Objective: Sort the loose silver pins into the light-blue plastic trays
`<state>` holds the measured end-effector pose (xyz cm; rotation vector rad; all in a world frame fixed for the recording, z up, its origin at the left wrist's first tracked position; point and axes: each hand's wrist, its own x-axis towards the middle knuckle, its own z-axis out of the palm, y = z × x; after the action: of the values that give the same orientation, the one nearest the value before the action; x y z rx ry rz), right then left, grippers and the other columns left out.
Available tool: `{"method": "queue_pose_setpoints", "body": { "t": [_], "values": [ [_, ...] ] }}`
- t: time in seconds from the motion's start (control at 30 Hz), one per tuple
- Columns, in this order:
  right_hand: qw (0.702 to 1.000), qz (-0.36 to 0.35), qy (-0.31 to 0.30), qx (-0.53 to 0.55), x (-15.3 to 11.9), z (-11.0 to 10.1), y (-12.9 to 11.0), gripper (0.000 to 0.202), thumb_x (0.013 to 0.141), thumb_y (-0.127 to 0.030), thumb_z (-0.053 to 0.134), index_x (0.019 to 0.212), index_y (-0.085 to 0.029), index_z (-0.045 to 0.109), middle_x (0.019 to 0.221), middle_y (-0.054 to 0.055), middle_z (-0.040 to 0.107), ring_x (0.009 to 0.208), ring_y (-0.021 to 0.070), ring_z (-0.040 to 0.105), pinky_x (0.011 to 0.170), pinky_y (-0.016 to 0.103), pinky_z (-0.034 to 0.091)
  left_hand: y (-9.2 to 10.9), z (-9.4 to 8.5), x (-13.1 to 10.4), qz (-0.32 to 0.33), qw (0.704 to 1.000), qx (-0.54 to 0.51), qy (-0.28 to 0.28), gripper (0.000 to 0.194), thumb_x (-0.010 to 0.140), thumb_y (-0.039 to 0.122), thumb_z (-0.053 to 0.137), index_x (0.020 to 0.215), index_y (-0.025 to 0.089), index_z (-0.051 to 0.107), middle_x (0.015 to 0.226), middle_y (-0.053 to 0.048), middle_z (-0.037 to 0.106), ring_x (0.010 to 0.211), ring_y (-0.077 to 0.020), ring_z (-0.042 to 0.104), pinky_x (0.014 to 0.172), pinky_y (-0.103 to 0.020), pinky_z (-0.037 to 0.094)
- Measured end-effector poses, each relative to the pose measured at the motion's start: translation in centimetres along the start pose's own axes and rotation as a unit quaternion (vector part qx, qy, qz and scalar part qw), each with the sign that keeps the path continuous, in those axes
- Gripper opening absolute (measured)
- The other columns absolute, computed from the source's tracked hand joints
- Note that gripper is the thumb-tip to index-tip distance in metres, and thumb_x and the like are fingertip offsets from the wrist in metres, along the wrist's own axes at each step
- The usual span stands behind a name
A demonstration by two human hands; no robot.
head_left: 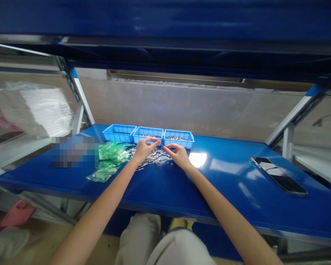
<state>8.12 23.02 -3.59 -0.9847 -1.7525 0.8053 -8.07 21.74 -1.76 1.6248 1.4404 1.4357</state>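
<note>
Over a loose pile of thin metal pins (151, 159) on the blue table, my left hand (146, 148) pinches something small at its fingertips, too small to make out. Close on its right, my right hand (178, 154) has thumb and fingers pressed together around what looks like a thin pin. Behind the hands stand three light blue bins in a row: the left bin (119, 138) shows nothing inside, the middle bin (149, 131) holds some pins, and the right bin (179, 133) holds more pins. Green plastic packets (110, 156) lie left of the pile.
A phone (278, 176) lies at the right of the blue table (226, 191). A blurred-out patch covers something at the left. Overhead runs a blue shelf (165, 22) on slanted metal posts. Wrapped white stacks (44, 110) stand at far left.
</note>
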Motion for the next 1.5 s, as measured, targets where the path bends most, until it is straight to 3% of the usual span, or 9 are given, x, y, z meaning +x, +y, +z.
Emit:
{"method": "queue_pose_setpoints", "body": {
  "t": [0.13, 0.27, 0.37, 0.63, 0.87, 1.03, 1.3, 1.5],
  "values": [
    [0.998, 0.018, 0.049, 0.031, 0.5, -0.3, 0.3, 0.034, 0.07, -0.046, 0.057, 0.079, -0.015, 0.067, 0.078, 0.006, 0.067, 0.053, 0.0121, 0.055, 0.049, 0.023, 0.043, -0.5, 0.3, -0.2, 0.049, 0.994, 0.099, -0.004, 0.034, 0.069, 0.049, 0.058, 0.075, 0.016, 0.064, 0.078, -0.004, 0.064, 0.044, -0.008, 0.049, 0.047, -0.022, 0.039],
    [0.996, 0.031, 0.06, 0.067, 0.6, -0.4, 0.5, 0.035, 0.069, -0.047, 0.057, 0.079, -0.015, 0.066, 0.079, 0.005, 0.066, 0.048, 0.0096, 0.052, 0.046, 0.022, 0.041, -0.5, 1.1, -1.1, 0.156, 0.952, 0.259, -0.041, 0.021, 0.074, 0.04, 0.057, 0.077, 0.021, 0.064, 0.087, -0.001, 0.06, 0.054, -0.0096, 0.052, 0.054, -0.023, 0.038],
    [0.995, 0.024, 0.056, 0.081, 0.5, -0.3, 0.4, 0.035, 0.069, -0.048, 0.056, 0.079, -0.015, 0.064, 0.076, 0.005, 0.064, 0.046, 0.009, 0.05, 0.044, 0.022, 0.041, -0.2, 1.5, -1.5, 0.181, 0.934, 0.302, -0.066, 0.017, 0.076, 0.036, 0.056, 0.083, 0.022, 0.063, 0.094, -0.001, 0.058, 0.056, -0.0095, 0.053, 0.053, -0.022, 0.037],
    [0.998, 0.012, 0.047, -0.04, 0.3, -0.6, 1.1, 0.033, 0.075, -0.045, 0.051, 0.08, -0.015, 0.062, 0.08, 0.006, 0.063, 0.054, 0.0116, 0.053, 0.053, 0.024, 0.043, -0.5, 0.6, -1.0, 0.164, 0.94, 0.3, -0.015, 0.018, 0.08, 0.036, 0.051, 0.082, 0.022, 0.061, 0.094, 0.0, 0.056, 0.054, -0.0077, 0.049, 0.056, -0.022, 0.038],
    [0.973, -0.06, 0.032, -0.22, -0.1, -1.5, -0.3, 0.019, 0.078, -0.035, 0.053, 0.077, -0.02, 0.064, 0.089, 0.003, 0.058, 0.053, 0.0079, 0.05, 0.056, 0.023, 0.041, -0.7, 0.5, -0.7, 0.157, 0.942, 0.297, -0.007, 0.014, 0.079, 0.033, 0.052, 0.082, 0.022, 0.06, 0.089, 0.001, 0.057, 0.055, -0.0085, 0.05, 0.057, -0.022, 0.038],
    [0.97, -0.081, 0.044, -0.226, -0.2, -1.4, -0.9, 0.015, 0.079, -0.032, 0.053, 0.081, -0.021, 0.063, 0.092, 0.002, 0.057, 0.053, 0.0073, 0.051, 0.056, 0.022, 0.04, -1.0, 0.4, -0.8, 0.144, 0.943, 0.297, -0.031, 0.013, 0.076, 0.032, 0.056, 0.078, 0.021, 0.06, 0.086, 0.001, 0.058, 0.054, -0.0087, 0.05, 0.057, -0.022, 0.038],
    [0.973, -0.105, -0.004, -0.205, -0.4, -0.1, -0.5, 0.015, 0.08, -0.033, 0.052, 0.084, -0.024, 0.063, 0.092, -0.001, 0.058, 0.054, 0.0068, 0.053, 0.057, 0.02, 0.04, -1.2, 0.8, -1.4, 0.125, 0.94, 0.312, -0.047, 0.011, 0.076, 0.027, 0.051, 0.081, 0.02, 0.059, 0.086, -0.001, 0.059, 0.06, -0.0105, 0.053, 0.055, -0.021, 0.036],
    [0.965, -0.049, 0.025, -0.256, -0.5, -0.2, -0.6, 0.022, 0.08, -0.033, 0.049, 0.1, -0.027, 0.058, 0.099, 0.0, 0.057, 0.056, 0.0083, 0.055, 0.055, 0.021, 0.039, -1.2, 0.5, -1.0, 0.094, 0.946, 0.309, 0.008, 0.013, 0.076, 0.027, 0.05, 0.081, 0.019, 0.06, 0.087, -0.002, 0.061, 0.066, -0.0128, 0.056, 0.055, -0.022, 0.036]
  ]
}}
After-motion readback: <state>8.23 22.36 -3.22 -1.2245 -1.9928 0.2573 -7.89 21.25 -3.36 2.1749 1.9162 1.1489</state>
